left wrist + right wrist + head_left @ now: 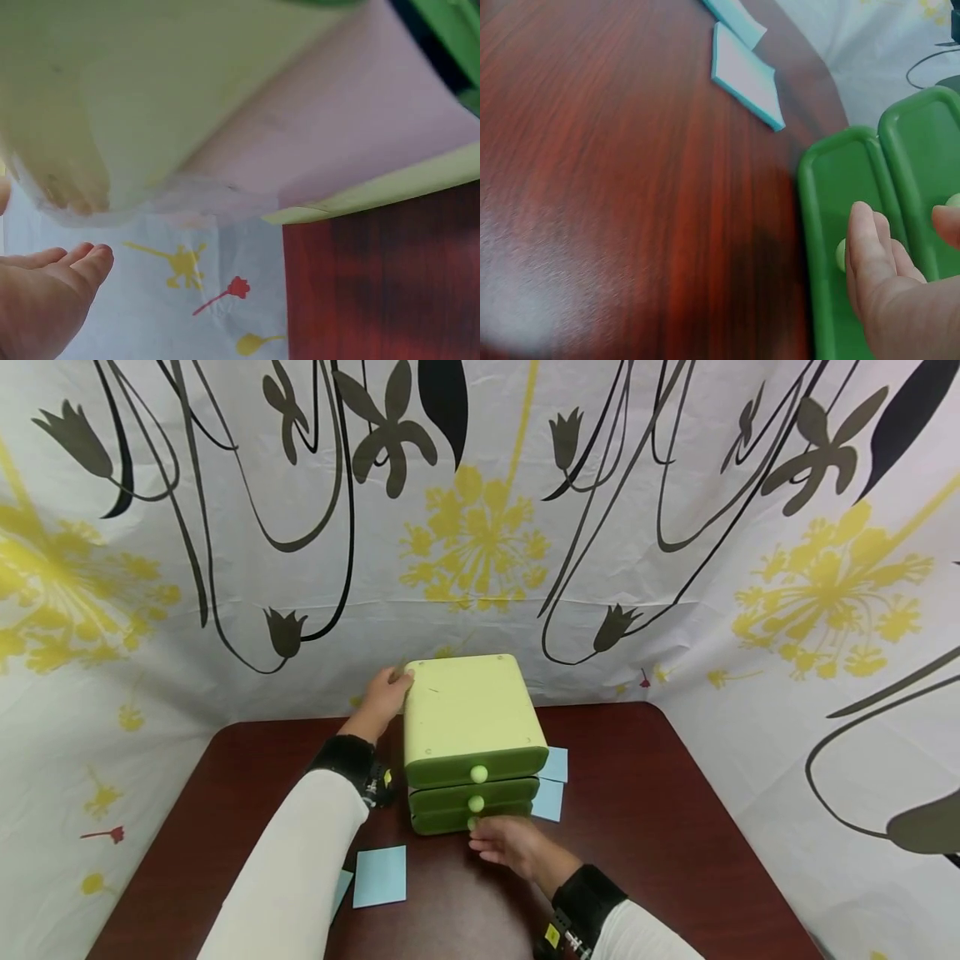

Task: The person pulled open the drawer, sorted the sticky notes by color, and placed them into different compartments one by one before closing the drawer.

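Observation:
A small chest of drawers (472, 706) with a pale yellow-green top and green drawer fronts stands on the table. Each of its three fronts has a light green round knob (478, 774). My left hand (386, 697) is at the back left corner of the chest; the left wrist view shows its fingers (90, 266) extended beside the pale side panel (142, 97). In front of the bottom drawer (836, 172) is my right hand (513, 843). Its fingers are nearly straight beside the bottom knob (841, 255), thumb apart; whether they touch it is unclear.
Blue sticky notes (380, 877) lie on the dark red-brown table (637, 827) at the front left. More blue notes (550, 797) lie right of the chest, partly behind it. A white patterned curtain (480, 635) hangs behind the table and along its sides.

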Demonstrator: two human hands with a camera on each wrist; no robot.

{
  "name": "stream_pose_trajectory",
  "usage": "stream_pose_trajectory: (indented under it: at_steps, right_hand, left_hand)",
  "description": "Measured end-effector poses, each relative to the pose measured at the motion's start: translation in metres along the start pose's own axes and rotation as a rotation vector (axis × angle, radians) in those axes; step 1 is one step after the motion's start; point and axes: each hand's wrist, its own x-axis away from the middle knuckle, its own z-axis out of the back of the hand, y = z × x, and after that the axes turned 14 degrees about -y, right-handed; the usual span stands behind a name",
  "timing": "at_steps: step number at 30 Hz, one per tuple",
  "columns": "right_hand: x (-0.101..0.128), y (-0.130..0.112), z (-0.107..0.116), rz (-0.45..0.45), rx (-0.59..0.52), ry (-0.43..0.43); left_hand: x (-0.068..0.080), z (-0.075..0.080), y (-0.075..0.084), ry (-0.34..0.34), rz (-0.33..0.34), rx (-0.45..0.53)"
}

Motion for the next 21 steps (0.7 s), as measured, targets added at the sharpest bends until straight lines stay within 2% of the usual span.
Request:
stream_pose_trajectory:
  at_steps: [7,15,21]
  right_hand:
    - [0.002,0.01,0.007,-0.009,-0.007,0.029]
    - [0.002,0.016,0.01,-0.014,-0.023,0.07]
    - [-0.002,0.022,0.009,-0.012,-0.03,0.094]
  left_hand:
    - [0.022,0.012,-0.03,-0.023,0.004,-0.025]
    - [0.051,0.012,-0.068,-0.017,-0.004,-0.01]
    - [0.071,0.003,-0.094,-0.111,-0.004,-0.098]
